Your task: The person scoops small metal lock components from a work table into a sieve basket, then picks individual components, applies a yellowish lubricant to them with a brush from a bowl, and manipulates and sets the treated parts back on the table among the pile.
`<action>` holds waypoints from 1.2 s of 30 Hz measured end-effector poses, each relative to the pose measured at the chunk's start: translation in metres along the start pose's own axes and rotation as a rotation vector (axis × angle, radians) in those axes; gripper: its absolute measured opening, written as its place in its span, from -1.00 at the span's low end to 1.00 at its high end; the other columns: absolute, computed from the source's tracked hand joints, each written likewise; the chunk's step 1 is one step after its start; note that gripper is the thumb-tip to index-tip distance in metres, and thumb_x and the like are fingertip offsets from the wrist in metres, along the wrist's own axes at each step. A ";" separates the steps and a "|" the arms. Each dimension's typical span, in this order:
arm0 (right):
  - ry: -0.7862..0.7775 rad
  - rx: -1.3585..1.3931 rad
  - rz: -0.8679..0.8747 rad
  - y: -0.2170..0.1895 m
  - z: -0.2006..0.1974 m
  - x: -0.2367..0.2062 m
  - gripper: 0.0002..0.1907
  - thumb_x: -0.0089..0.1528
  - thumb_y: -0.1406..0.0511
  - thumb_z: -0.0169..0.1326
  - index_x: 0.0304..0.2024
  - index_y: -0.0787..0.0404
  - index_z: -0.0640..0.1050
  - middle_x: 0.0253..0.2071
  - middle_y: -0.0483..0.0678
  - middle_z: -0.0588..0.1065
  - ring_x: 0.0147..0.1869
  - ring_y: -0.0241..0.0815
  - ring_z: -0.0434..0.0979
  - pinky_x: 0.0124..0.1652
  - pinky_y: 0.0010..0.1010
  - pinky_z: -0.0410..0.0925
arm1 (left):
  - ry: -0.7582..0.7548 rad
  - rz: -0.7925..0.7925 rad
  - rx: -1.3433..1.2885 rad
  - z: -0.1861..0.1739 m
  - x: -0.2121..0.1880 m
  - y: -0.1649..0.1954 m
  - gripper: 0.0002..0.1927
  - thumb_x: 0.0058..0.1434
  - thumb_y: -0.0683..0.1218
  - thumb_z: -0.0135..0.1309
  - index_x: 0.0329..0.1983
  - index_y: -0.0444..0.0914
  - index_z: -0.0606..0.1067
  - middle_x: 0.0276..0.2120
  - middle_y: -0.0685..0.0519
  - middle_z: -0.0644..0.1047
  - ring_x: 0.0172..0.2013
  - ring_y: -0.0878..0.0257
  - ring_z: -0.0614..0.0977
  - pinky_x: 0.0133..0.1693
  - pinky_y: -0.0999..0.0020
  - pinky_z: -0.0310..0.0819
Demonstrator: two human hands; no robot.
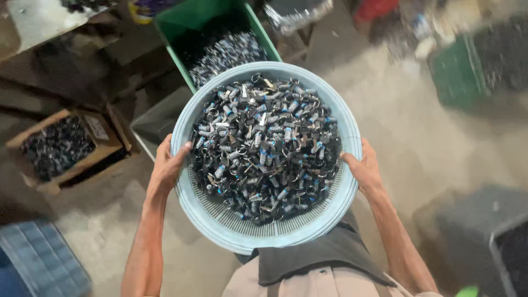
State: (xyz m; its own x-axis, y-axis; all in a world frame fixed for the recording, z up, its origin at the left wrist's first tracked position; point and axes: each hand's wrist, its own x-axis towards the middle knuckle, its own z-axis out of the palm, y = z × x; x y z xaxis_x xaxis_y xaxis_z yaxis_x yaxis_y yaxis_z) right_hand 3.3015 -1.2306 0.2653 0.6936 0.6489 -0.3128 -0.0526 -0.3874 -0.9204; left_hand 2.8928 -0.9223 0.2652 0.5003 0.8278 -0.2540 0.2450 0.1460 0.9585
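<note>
— Where's the basket sitting?

— It isn't sitting on anything. The round pale-blue basket is held up between both hands, in front of the person's waist, above the floor.

— How do the hands stand to it?

— The left hand clasps the left rim, thumb hooked over the edge, fingers under and out of sight. The right hand clasps the right rim directly opposite, in the same way. Both grasp the basket, so neither is nearer; the rim runs between them.

— And the load?

— A heap of small dark metal clips fills the basin, piled toward its far edge, leaving the ribbed near part bare.

— What lies past it?

— The green crate, holding more clips, is just beyond the far rim. A cardboard box stands off to the left.
</note>
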 end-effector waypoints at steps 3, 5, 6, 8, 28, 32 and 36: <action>-0.147 -0.054 -0.035 -0.026 -0.007 0.092 -0.46 0.12 0.42 0.12 0.18 0.29 0.39 -0.10 -0.09 0.53 -0.09 -0.33 0.53 -0.10 -0.44 0.43 | 0.180 -0.017 -0.009 0.023 0.013 0.016 -0.62 0.30 -0.08 0.14 0.14 -0.28 0.44 -0.10 0.14 0.54 -0.09 0.42 0.49 -0.01 0.47 0.37; -0.274 -0.043 -0.067 -0.044 -0.009 0.153 -0.47 0.16 0.41 0.12 0.20 0.31 0.40 -0.11 -0.07 0.52 -0.11 -0.33 0.49 -0.12 -0.44 0.41 | 0.292 -0.061 -0.023 0.047 0.019 0.022 -0.64 0.32 -0.08 0.13 0.13 -0.30 0.45 -0.13 0.12 0.55 -0.13 0.41 0.49 -0.05 0.46 0.39; -0.332 -0.032 -0.092 -0.054 -0.013 0.184 -0.48 0.19 0.41 0.12 0.21 0.32 0.41 -0.11 -0.07 0.51 -0.12 -0.32 0.48 -0.13 -0.45 0.39 | 0.346 -0.071 -0.030 0.060 0.023 0.026 -0.64 0.33 -0.08 0.13 0.13 -0.31 0.45 -0.14 0.11 0.55 -0.15 0.40 0.49 -0.07 0.45 0.40; -0.416 -0.048 -0.125 -0.071 -0.012 0.239 -0.48 0.16 0.41 0.14 0.19 0.33 0.40 -0.13 -0.07 0.51 -0.14 -0.33 0.49 -0.15 -0.46 0.41 | 0.452 -0.021 -0.067 0.081 0.030 0.035 -0.63 0.32 -0.11 0.15 0.14 -0.33 0.44 -0.10 0.11 0.54 -0.09 0.40 0.51 -0.02 0.45 0.40; -0.663 -0.042 -0.133 -0.109 0.108 0.453 -0.60 0.10 0.41 0.12 0.02 0.32 0.45 -0.18 -0.11 0.49 -0.11 -0.35 0.45 -0.09 -0.47 0.38 | 0.721 -0.162 -0.086 0.069 0.138 0.086 -0.68 0.36 -0.13 0.11 0.12 -0.37 0.46 -0.13 0.09 0.55 -0.16 0.39 0.51 -0.09 0.42 0.41; -0.662 -0.056 -0.082 -0.144 0.144 0.493 -0.65 0.13 0.35 0.06 -0.04 0.35 0.50 -0.21 -0.08 0.48 -0.14 -0.31 0.41 -0.11 -0.45 0.32 | 0.718 -0.144 -0.076 0.028 0.184 0.120 -0.67 0.36 -0.10 0.11 0.10 -0.37 0.47 -0.15 0.09 0.55 -0.17 0.40 0.51 -0.11 0.44 0.41; -0.654 0.019 -0.025 -0.189 0.194 0.553 -0.62 0.18 0.31 0.02 0.01 0.38 0.54 -0.15 -0.06 0.49 -0.09 -0.28 0.41 -0.06 -0.42 0.31 | 0.744 -0.209 -0.038 -0.024 0.258 0.151 -0.68 0.34 -0.06 0.09 0.07 -0.33 0.48 -0.18 0.09 0.58 -0.22 0.39 0.54 -0.19 0.45 0.44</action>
State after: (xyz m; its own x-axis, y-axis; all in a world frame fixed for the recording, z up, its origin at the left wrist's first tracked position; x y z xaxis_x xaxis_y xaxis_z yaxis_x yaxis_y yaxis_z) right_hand 3.5552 -0.6711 0.2211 0.1149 0.9243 -0.3639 -0.0592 -0.3593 -0.9314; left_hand 3.0389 -0.6737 0.3474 -0.2462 0.9251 -0.2892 0.2372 0.3468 0.9074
